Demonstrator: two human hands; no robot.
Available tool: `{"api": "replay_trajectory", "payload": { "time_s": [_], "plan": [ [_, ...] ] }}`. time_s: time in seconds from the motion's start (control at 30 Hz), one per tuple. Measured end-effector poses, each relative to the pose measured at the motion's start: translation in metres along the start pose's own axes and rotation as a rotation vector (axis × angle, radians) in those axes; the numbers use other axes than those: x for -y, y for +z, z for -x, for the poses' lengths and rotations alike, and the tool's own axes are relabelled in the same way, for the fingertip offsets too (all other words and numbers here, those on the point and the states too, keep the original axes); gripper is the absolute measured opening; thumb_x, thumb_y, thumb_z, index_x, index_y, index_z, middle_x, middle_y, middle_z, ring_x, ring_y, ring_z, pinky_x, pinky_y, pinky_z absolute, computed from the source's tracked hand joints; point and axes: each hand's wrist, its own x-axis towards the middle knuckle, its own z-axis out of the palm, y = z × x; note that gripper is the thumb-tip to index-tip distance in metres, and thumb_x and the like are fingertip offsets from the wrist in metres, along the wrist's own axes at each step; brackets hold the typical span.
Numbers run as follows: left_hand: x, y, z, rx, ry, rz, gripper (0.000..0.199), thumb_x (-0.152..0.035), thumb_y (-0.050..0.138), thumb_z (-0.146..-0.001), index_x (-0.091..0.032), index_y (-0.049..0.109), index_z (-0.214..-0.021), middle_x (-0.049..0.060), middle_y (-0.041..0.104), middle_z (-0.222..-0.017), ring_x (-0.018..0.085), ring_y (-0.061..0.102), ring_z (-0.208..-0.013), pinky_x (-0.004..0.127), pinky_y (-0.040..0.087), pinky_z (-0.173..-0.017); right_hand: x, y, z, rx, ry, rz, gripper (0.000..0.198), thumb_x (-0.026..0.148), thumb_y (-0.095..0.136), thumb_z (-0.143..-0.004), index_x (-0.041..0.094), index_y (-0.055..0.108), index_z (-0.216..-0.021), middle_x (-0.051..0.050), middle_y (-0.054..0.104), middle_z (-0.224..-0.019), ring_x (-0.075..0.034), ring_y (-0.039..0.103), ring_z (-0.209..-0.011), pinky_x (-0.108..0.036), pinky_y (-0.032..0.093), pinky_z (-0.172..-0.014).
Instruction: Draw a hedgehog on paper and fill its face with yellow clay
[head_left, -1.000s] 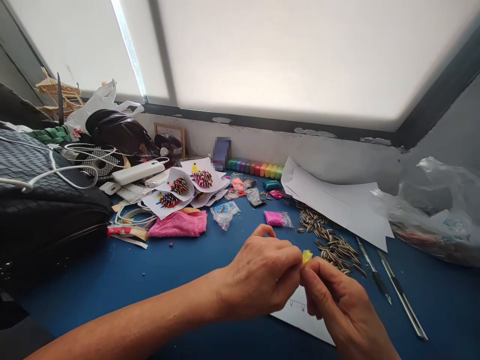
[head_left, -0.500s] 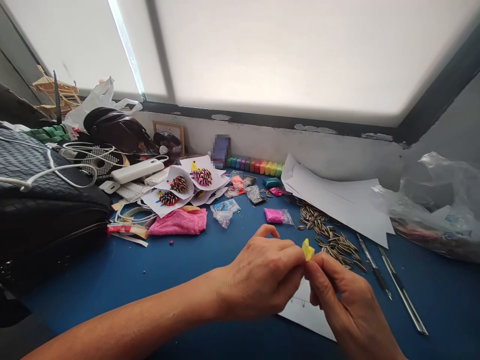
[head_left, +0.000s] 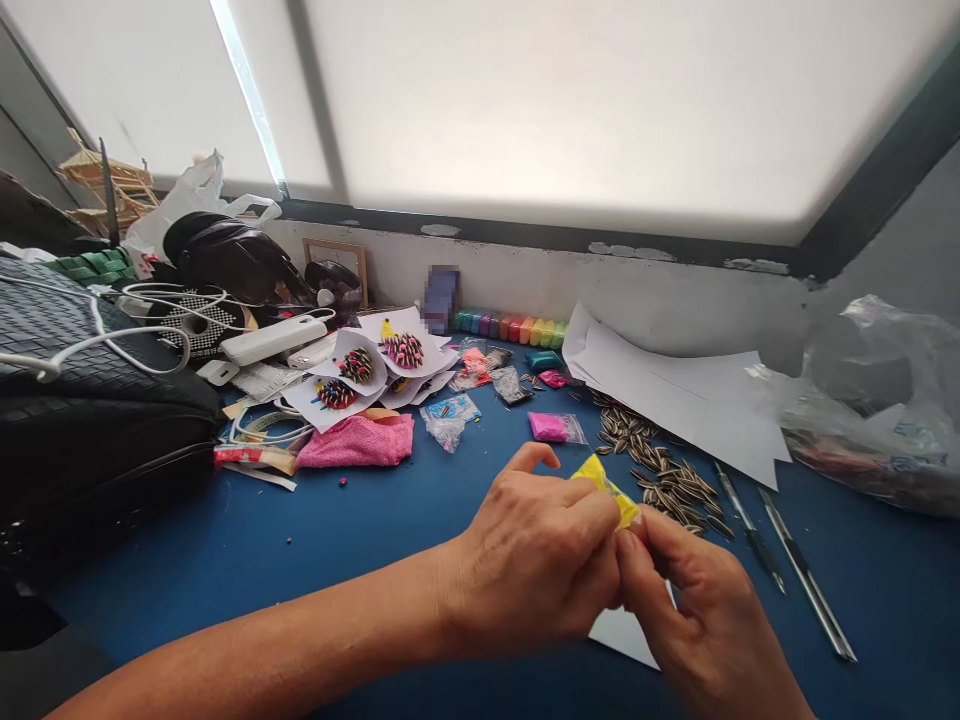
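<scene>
Between my two hands is a small clear packet of yellow modelling clay [head_left: 594, 472], held up over the blue table. My left hand [head_left: 541, 550] is closed round its near side, with the index finger sticking out past it. My right hand [head_left: 686, 590] pinches the packet's right-hand end between thumb and fingers. Beneath the hands lies a sheet of white paper [head_left: 624, 638], mostly covered by them. A heap of striped sunflower seeds [head_left: 679, 492] spreads just beyond my right hand.
A pink clay packet [head_left: 551, 427] and other small packets lie ahead. Seed-covered figures on paper [head_left: 403, 348] sit at the left behind a pink cloth [head_left: 358, 442]. On the right are a pen [head_left: 750, 530], a craft knife [head_left: 806, 575], white sheets [head_left: 675, 385] and a plastic bag [head_left: 885, 400].
Much more of the yellow packet now shows above my fingers. My right hand keeps its pinch but has shifted slightly. My left hand covers more of the paper.
</scene>
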Motion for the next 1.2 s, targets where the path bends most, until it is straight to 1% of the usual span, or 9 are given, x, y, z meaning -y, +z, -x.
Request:
{"api": "replay_trajectory", "payload": {
  "time_s": [0.27,0.4,0.6,0.73,0.83,0.9,0.97,1.07,1.2],
  "plan": [
    [-0.002,0.005,-0.001,-0.068,0.067,-0.166,0.023,-0.016,0.037,-0.090,-0.018,0.043,-0.067,-0.003,0.051,-0.060,0.011,0.042,-0.054,0.037,0.037,-0.089,0.006,0.002,-0.003,-0.102,-0.075,0.057,0.035,0.030,0.042,-0.095,0.024,0.045,-0.060,0.004,0.050,-0.051,-0.009,0.046,-0.042,-0.019,0.039,-0.041],
    [0.004,0.002,-0.003,-0.128,0.070,-0.245,0.020,-0.015,0.039,-0.087,-0.018,0.045,-0.068,-0.003,0.051,-0.060,0.010,0.040,-0.052,0.035,0.038,-0.091,0.003,0.002,0.003,-0.088,-0.010,0.097,0.036,0.029,0.042,-0.095,0.023,0.046,-0.060,0.005,0.049,-0.050,-0.008,0.041,-0.039,-0.019,0.034,-0.038],
    [0.008,-0.009,-0.004,-0.102,-0.060,-0.055,0.020,-0.013,0.044,-0.084,-0.017,0.041,-0.065,-0.007,0.045,-0.056,0.007,0.034,-0.049,0.032,0.039,-0.088,0.001,-0.001,-0.002,-0.056,0.032,0.032,0.034,0.033,0.039,-0.096,0.024,0.056,-0.069,0.002,0.060,-0.061,-0.012,0.057,-0.055,-0.019,0.045,-0.049],
    [0.010,-0.011,-0.004,-0.062,0.004,0.028,0.025,-0.016,0.043,-0.091,-0.017,0.046,-0.067,-0.004,0.050,-0.058,0.009,0.042,-0.053,0.032,0.040,-0.085,-0.002,-0.005,-0.008,-0.094,0.031,0.019,0.031,0.036,0.041,-0.094,0.023,0.054,-0.069,0.001,0.058,-0.067,-0.012,0.053,-0.055,-0.021,0.046,-0.049],
    [0.017,-0.014,-0.004,-0.069,0.051,0.086,0.022,-0.036,0.058,-0.091,-0.014,0.059,-0.089,0.006,0.066,-0.087,0.017,0.059,-0.083,0.035,0.040,-0.093,-0.008,-0.012,-0.009,-0.040,0.100,-0.014,0.032,0.037,0.042,-0.095,0.024,0.054,-0.069,0.002,0.056,-0.064,-0.012,0.053,-0.056,-0.021,0.045,-0.049],
    [0.024,-0.015,-0.004,0.020,0.058,0.072,0.065,-0.051,0.076,-0.075,-0.013,0.054,-0.123,0.014,0.058,-0.128,0.028,0.049,-0.122,0.042,0.030,-0.109,-0.010,-0.016,-0.009,0.011,0.118,-0.032,0.033,0.037,0.042,-0.094,0.023,0.055,-0.067,0.001,0.058,-0.065,-0.014,0.056,-0.060,-0.021,0.047,-0.052],
    [0.030,-0.016,-0.004,0.158,0.034,0.041,0.085,-0.050,0.081,-0.069,-0.014,0.045,-0.137,0.015,0.052,-0.138,0.031,0.041,-0.132,0.049,0.014,-0.117,-0.010,-0.018,-0.008,0.024,0.114,-0.051,0.034,0.035,0.044,-0.093,0.023,0.054,-0.062,0.001,0.058,-0.063,-0.013,0.056,-0.058,-0.021,0.046,-0.051],
    [0.034,-0.016,-0.004,0.248,-0.012,0.048,0.054,-0.037,0.074,-0.080,-0.013,0.057,-0.125,0.009,0.066,-0.109,0.023,0.057,-0.109,0.045,0.024,-0.114,-0.006,-0.015,-0.008,-0.029,0.165,-0.098,0.035,0.037,0.047,-0.091,0.023,0.054,-0.059,0.002,0.054,-0.057,-0.011,0.049,-0.052,-0.020,0.042,-0.047],
    [0.029,-0.018,-0.006,0.252,-0.078,0.084,0.035,-0.024,0.067,-0.084,-0.010,0.063,-0.115,0.008,0.062,-0.094,0.019,0.058,-0.089,0.031,0.047,-0.083,-0.002,-0.011,-0.008,-0.092,0.216,-0.204,0.031,0.041,0.054,-0.087,0.023,0.055,-0.061,0.002,0.057,-0.057,-0.011,0.052,-0.053,-0.020,0.045,-0.049]
  ]
}}
